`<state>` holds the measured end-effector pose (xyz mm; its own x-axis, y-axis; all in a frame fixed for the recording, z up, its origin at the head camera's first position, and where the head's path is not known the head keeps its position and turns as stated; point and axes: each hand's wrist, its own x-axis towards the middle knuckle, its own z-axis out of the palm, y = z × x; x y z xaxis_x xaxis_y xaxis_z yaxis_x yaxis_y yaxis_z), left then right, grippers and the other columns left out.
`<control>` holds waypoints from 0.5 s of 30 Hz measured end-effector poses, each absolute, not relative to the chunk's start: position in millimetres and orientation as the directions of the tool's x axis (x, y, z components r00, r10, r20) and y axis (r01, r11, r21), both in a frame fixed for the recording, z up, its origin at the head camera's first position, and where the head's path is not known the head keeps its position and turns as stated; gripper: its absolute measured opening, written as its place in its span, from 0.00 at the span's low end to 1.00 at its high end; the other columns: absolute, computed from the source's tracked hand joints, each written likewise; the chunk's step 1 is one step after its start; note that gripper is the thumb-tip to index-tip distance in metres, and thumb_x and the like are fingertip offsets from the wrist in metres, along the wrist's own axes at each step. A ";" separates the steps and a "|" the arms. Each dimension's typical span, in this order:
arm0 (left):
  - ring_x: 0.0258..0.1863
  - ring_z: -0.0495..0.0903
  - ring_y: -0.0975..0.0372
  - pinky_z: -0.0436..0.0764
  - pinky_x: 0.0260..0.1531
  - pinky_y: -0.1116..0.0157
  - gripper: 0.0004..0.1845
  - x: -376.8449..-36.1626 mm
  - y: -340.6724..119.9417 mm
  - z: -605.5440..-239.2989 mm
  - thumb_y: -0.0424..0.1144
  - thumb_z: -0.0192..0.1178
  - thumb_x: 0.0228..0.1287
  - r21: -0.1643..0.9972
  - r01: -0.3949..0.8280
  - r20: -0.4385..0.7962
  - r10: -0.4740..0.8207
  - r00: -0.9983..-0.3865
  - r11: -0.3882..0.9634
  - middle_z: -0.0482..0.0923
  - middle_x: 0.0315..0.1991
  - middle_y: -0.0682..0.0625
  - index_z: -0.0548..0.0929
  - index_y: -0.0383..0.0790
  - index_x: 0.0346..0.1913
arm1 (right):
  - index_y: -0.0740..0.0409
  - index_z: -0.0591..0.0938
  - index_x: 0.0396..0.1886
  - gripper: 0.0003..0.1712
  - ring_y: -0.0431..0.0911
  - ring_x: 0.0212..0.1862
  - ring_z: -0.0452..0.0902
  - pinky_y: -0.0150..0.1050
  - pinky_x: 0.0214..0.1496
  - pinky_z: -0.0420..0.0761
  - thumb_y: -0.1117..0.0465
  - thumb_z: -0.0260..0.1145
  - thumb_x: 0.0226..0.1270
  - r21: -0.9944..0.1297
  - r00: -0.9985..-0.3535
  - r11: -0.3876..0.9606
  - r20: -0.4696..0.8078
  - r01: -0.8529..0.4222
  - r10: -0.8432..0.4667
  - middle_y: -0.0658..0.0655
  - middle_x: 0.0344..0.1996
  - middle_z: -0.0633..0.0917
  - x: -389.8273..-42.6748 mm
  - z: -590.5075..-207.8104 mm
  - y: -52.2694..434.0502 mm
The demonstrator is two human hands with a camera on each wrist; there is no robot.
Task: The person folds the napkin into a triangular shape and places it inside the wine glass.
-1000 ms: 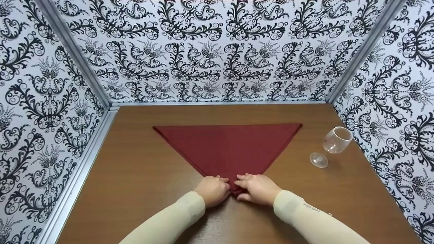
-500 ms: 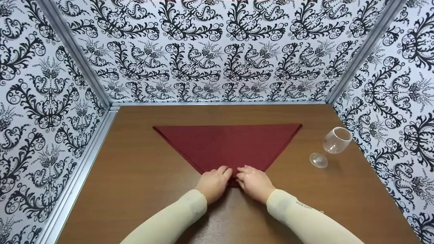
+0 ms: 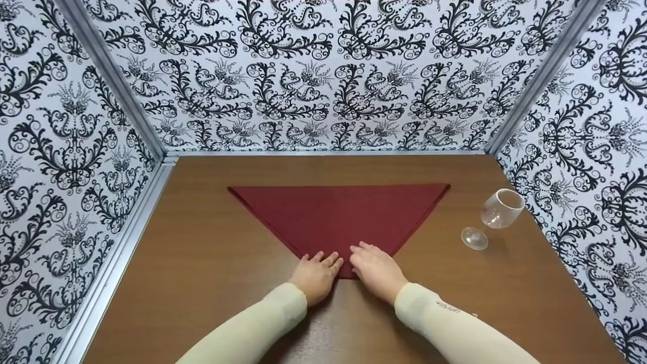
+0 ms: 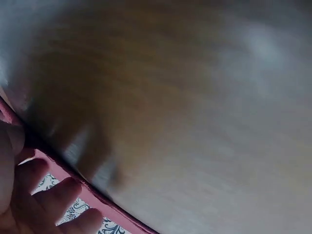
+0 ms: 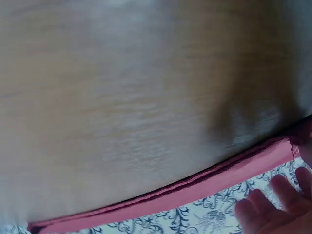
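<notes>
Item: dark red napkin [image 3: 338, 217], folded into a triangle, laid flat mid-bench [image 3: 202, 263], point toward the person. Left hand [image 3: 316, 275] and right hand [image 3: 375, 270]: fingers extended, nothing gripped, pressed flat on the near point. Risk: layers may be skewed if one palm is slid harder. Adjacent: wine glass [image 3: 493, 217] lying on its side at right, liable to be rolled if knocked by a sleeve.

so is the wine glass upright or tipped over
Tipped over: the wine glass lies on its side on the table, bowl toward the wall, foot nearer the napkin.
</notes>
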<state>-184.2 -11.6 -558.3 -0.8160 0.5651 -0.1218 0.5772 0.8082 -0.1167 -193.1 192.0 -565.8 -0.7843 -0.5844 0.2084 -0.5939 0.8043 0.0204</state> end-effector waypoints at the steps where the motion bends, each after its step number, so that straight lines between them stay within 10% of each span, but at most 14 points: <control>1: 0.73 0.77 0.53 0.81 0.65 0.48 0.26 -184.1 -11.5 -558.1 0.44 0.47 0.82 -0.115 0.575 -0.130 0.562 -0.817 0.810 0.71 0.78 0.58 0.72 0.56 0.78 | 0.58 0.87 0.47 0.11 0.58 0.66 0.82 0.54 0.69 0.80 0.57 0.71 0.71 0.050 -0.767 0.788 0.202 -0.613 -0.609 0.59 0.61 0.88 -191.5 -566.0 192.5; 7: 0.75 0.74 0.51 0.80 0.66 0.47 0.27 -183.1 -9.7 -554.1 0.50 0.47 0.82 -0.110 0.567 -0.172 0.546 -0.820 0.816 0.69 0.79 0.57 0.70 0.55 0.80 | 0.56 0.79 0.72 0.30 0.61 0.78 0.68 0.61 0.78 0.68 0.46 0.61 0.79 0.114 -0.754 0.750 0.013 -0.652 -0.657 0.58 0.75 0.77 -179.4 -569.8 203.8; 15: 0.74 0.75 0.50 0.80 0.66 0.46 0.32 -182.7 -7.6 -556.9 0.60 0.47 0.81 -0.187 0.569 -0.181 0.541 -0.821 0.801 0.65 0.81 0.57 0.65 0.57 0.82 | 0.53 0.74 0.78 0.30 0.62 0.82 0.60 0.64 0.81 0.61 0.50 0.58 0.82 0.049 -0.768 0.766 -0.042 -0.641 -0.639 0.53 0.78 0.74 -177.5 -567.3 212.1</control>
